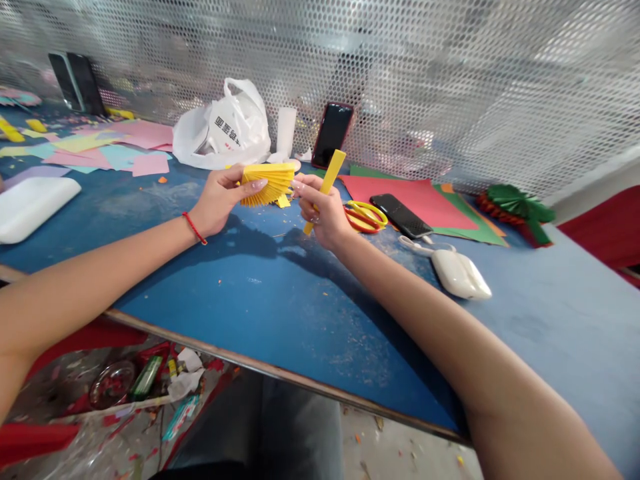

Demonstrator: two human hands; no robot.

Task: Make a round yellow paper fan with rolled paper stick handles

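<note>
A pleated yellow paper fan (267, 183) is pinched by my left hand (225, 193), its folds spread toward the right. My right hand (323, 207) is closed around a narrow yellow paper strip (331, 175), which sticks up at a slant and shows again below the fingers. The right thumb and forefinger reach to the right edge of the fan; whether they grip it I cannot tell. A small yellow paper scrap (283, 201) lies on the blue table just under the fan. Scissors with yellow and red handles (367, 217) rest beside my right wrist.
Behind stand a white plastic bag (225, 127) and an upright phone (333, 133). Red paper (400, 200), a black phone (401, 215), a white power bank (460, 273) and a green paper fan (515, 203) lie right. Pastel sheets (100, 150) and a white case (35, 207) are left.
</note>
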